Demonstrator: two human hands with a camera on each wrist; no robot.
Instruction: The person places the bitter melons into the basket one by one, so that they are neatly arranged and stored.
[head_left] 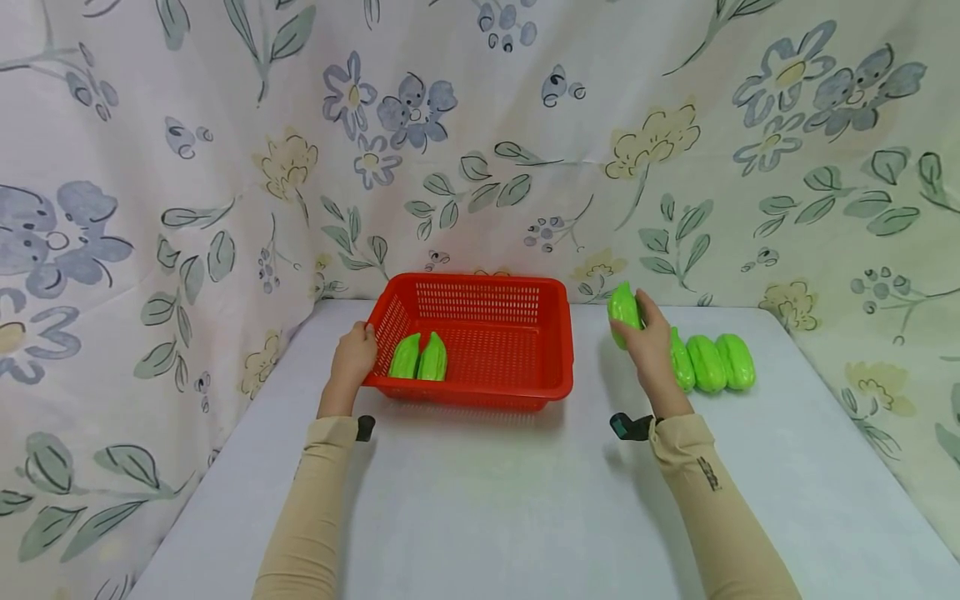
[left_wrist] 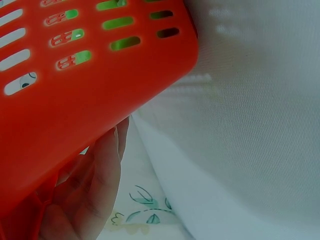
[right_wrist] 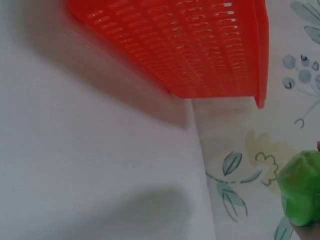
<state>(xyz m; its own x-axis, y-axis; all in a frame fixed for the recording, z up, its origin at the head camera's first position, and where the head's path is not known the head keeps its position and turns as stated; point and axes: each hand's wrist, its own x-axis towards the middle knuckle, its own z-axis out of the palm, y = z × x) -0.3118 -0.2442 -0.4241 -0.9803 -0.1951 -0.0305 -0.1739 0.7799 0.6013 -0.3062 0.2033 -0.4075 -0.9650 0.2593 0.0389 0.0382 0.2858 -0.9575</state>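
My left hand (head_left: 354, 354) grips the left rim of a red plastic basket (head_left: 480, 390); the left wrist view shows its fingers (left_wrist: 102, 175) curled under the rim. Two bright green, glossy, ridged fruits lie side by side at the basket's left end, the nearer to its middle being one green fruit (head_left: 432, 357). My right hand (head_left: 651, 342) pinches another green fruit (head_left: 624, 312) between thumb and fingers, raised to the right of the basket. In the right wrist view only part of that held green fruit (right_wrist: 301, 187) appears, at the right edge.
Three more green fruits stand in a row to the right, among them a middle green fruit (head_left: 707, 364); my right hand partly covers the leftmost. A white cloth covers the table (head_left: 487, 500). Behind it hangs a flower-patterned curtain (head_left: 480, 125).
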